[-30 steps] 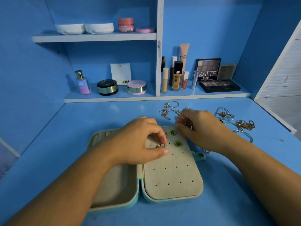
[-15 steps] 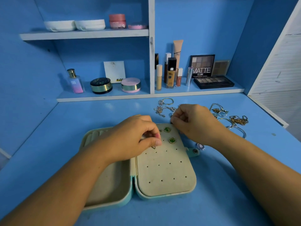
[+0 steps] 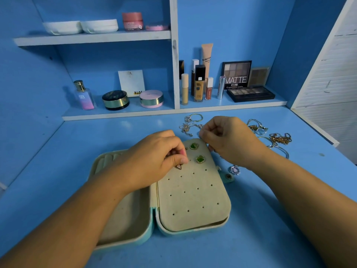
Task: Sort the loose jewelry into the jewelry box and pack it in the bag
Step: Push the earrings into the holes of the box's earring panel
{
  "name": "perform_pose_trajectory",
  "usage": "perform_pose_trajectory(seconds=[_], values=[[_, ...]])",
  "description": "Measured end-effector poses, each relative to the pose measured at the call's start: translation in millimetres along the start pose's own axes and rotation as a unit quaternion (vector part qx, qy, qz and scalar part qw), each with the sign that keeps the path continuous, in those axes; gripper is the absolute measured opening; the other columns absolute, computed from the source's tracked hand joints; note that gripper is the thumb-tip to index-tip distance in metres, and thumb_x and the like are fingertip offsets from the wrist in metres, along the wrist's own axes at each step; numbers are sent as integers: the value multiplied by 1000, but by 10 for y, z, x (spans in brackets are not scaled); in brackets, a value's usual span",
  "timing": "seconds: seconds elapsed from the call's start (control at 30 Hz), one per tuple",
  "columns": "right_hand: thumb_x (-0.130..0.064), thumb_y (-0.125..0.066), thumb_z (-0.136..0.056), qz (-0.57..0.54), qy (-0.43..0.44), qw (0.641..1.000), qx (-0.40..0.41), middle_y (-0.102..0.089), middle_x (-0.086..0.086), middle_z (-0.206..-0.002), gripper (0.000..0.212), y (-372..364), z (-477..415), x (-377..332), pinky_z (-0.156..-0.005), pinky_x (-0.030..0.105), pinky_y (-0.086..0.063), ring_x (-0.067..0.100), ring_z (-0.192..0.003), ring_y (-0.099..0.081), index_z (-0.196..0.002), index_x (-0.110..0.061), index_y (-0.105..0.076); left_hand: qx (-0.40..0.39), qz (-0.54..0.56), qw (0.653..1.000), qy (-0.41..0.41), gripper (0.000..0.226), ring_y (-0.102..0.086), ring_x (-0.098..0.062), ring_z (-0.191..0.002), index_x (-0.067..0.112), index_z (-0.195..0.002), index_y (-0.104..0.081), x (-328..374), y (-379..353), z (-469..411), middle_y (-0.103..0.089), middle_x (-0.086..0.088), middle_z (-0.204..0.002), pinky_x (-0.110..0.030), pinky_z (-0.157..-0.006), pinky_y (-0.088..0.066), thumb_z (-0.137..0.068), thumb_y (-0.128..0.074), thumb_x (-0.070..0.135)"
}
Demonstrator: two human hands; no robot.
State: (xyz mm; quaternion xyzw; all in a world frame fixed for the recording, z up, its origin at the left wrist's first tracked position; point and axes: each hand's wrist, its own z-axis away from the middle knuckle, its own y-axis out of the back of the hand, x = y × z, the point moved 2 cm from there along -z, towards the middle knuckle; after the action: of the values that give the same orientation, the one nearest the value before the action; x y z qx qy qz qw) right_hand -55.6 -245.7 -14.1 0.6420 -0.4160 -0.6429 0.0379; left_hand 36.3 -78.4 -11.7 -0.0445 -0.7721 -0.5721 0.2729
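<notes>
At the centre of the frame the left hand (image 3: 154, 157) pinches a small earring (image 3: 179, 166) over the open jewelry box (image 3: 193, 200). The right hand (image 3: 229, 140) is curled; whether it holds anything cannot be told.

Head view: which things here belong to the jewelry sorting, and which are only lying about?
Belong to the job: jewelry box; pointed earring, pinched by the left hand; green earrings on the box panel; loose chains; crystal piece.

Lying about: perfume bottle; compacts; foundation bottle; eyeshadow palette; pink jar.
</notes>
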Motion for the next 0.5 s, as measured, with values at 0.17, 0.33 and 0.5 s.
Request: perform_pose_trajectory(seconds=[0.17,0.33,0.5], values=[[-23,-62,-90,-5,6,1000,7,-63,-8,-56,14,-12,-3,-8,-43,10,-37,0,-46,-54,-76,-21,-62,13,-3,1000,-18,8,-54,-7,-81,24,-83,-65,-2,-2,-9,-54,10,-86,-32,-75,-46,-88,-66,31],[-22,-62,-91,-39,19,999,23,-61,-11,-52,17,6,14,-51,-42,7,-35,-2,-44,-55,-74,-22,-60,35,15,999,-28,12,-57,-8,-75,22,-83,-68,2,14,-14,-56,9,-84,-32,-70,-50,-87,-67,33],[-23,-62,-91,-47,31,997,45,-60,-10,-54,13,-13,20,-73,-45,7,-37,-3,-45,-54,-79,-19,-61,47,55,997,-1,9,-58,-8,-67,26,-82,-69,30,29,-2,-65,9,-73,-17,-60,-45,-80,-73,33]])
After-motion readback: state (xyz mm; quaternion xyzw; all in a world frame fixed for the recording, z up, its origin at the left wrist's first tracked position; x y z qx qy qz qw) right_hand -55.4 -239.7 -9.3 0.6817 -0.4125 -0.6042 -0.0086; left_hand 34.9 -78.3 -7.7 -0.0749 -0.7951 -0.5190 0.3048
